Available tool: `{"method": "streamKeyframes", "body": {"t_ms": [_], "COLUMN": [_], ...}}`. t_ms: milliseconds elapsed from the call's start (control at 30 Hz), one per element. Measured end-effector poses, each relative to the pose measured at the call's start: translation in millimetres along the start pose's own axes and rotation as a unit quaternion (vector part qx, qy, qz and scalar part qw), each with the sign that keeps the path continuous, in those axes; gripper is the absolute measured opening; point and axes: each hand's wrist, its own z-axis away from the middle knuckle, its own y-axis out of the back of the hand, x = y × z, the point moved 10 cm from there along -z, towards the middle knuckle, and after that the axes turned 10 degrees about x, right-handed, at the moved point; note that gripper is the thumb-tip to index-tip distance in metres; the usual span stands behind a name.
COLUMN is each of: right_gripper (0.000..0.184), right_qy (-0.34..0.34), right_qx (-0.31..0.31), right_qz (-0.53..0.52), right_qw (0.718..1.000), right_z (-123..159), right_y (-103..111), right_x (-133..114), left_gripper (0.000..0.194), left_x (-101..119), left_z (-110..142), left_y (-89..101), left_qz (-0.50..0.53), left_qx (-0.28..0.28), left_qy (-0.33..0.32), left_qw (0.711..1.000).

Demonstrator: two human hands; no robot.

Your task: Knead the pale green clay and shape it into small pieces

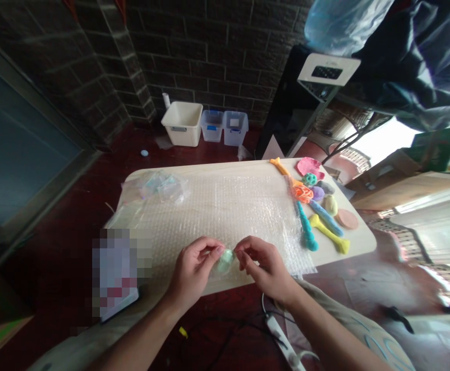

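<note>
At the table's near edge, a small pale green lump in a clear plastic wrapper [225, 261] is held between both hands. My left hand [196, 263] pinches the wrapper's left side between thumb and fingers. My right hand [261, 263], also closed in a pinch, grips the wrapper at its upper right. Beneath the hands, a sheet of bubble wrap [232, 211] covers much of the table [360, 245]. To the right lie soft, clay-like shapes: a yellow bone shape [329, 233], a teal stick [305, 229], a blue stick [326, 217] and an orange piece [303, 194].
Crumpled clear packets [163, 186] lie at the table's far left. A pink piece [309, 166] and a flat peach disc [347, 219] sit at the right. Bins [182, 123] stand by the wall, near a water dispenser [287, 103]. A power strip [282, 340] lies below.
</note>
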Motion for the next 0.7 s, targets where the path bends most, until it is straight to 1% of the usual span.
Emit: {"method": "streamKeyframes", "body": {"t_ms": [100, 200, 333, 533, 700], "right_gripper": [0.014, 0.007, 0.011, 0.016, 0.017], "right_qy": [0.024, 0.068, 0.091, 0.109, 0.105], "right_qx": [-0.005, -0.006, -0.005, 0.024, 0.037], "right_qz": [0.020, 0.056, 0.098, 0.145, 0.148], "right_qw": [1.000, 0.996, 0.991, 0.983, 0.983], "right_z": [0.0, 0.3, 0.3, -0.7, -3.3], "right_y": [1.0, 0.4, -3.3, -2.6, -2.5], "right_x": [-5.9, -10.7, -7.7, -8.9, -10.8], "left_gripper": [0.021, 0.021, 0.021, 0.021, 0.023], "left_x": [2.3, 7.0, 10.8, 9.8, 4.5], "left_z": [0.4, 2.8, 6.0, 6.1, 5.1], "left_y": [0.2, -1.2, -3.7, -4.9, -5.3], "left_qz": [-0.015, -0.036, -0.045, -0.040, -0.024], "left_qx": [0.001, -0.002, -0.009, -0.006, -0.002], "left_qy": [-0.011, -0.032, -0.046, -0.033, -0.010], "left_qw": [1.000, 0.999, 0.998, 0.999, 1.000]}}
